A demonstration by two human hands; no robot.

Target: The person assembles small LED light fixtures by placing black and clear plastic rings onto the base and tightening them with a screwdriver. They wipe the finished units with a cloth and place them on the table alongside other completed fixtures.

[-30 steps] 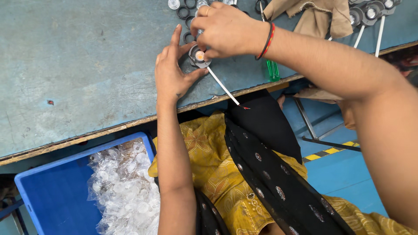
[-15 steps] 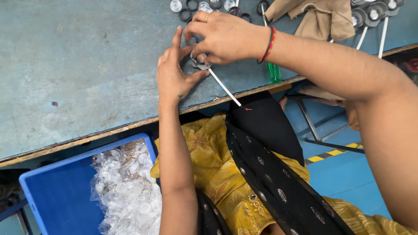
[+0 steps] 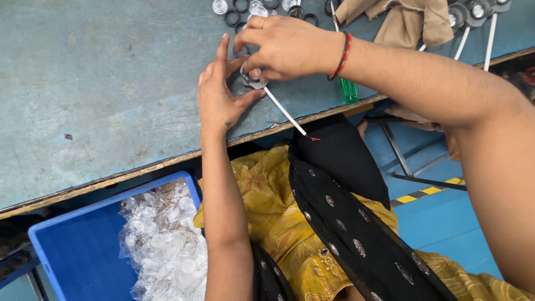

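Observation:
My left hand (image 3: 218, 95) rests on the worn blue-green table (image 3: 100, 83), its thumb and fingers steadying a small round grey part (image 3: 253, 77) with a white wire (image 3: 285, 112) trailing off the table edge. My right hand (image 3: 284, 45), with a ring and red and black wrist threads, presses down on the top of that part from above. The wire ends in a red tip over my lap.
Black rings and clear caps (image 3: 245, 10) lie at the table's far edge. A tan cloth (image 3: 401, 19), a green-handled screwdriver (image 3: 348, 86) and finished wired parts (image 3: 473, 17) sit to the right. A blue crate (image 3: 83, 251) of clear plastic pieces (image 3: 167, 239) stands below left.
Both hands stay on the small wired part, with only slight finger shifts. The view has drifted a little.

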